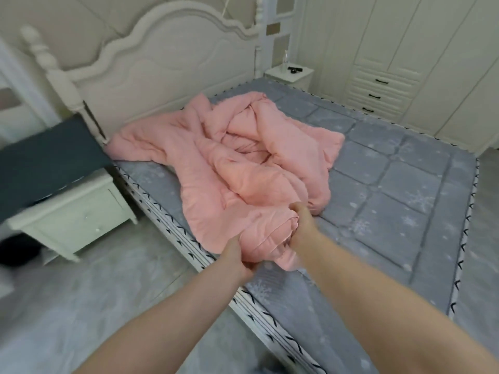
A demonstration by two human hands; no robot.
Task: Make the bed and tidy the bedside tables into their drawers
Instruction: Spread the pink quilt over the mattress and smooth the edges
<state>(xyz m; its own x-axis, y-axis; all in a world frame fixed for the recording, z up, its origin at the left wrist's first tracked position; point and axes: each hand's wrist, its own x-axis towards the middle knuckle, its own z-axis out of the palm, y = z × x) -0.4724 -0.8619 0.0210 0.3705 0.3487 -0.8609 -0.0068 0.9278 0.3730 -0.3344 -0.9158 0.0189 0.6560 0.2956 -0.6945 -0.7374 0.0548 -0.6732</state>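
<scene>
**Hands gripping the crumpled quilt at the bed's near edge**

Head view: pink quilt (243, 163) lies in a rumpled heap on the grey snowflake-patterned mattress (405, 190), bunched toward the headboard (172, 66) and the left side of the bed, with the right half of the mattress bare. Both bare arms reach forward from the bottom of the picture. The left hand (240, 259) is clenched on the quilt's nearest fold, right at the mattress edge. The right hand (302, 222) is clenched on the same bundle just beside it, a little further onto the bed, fingers buried in the fabric.

To the left of the bed stands a white bedside bench (78, 211) with a drawer front facing the floor space; a dark slab (48, 163) lies across its top, blurred. Beyond the far corner of the bed a second bedside bench (290, 74) carries a small dark object (295, 68) and a clear bottle (285, 59), too small to identify further. White wardrobe drawers (378, 90) stand behind it.
</scene>
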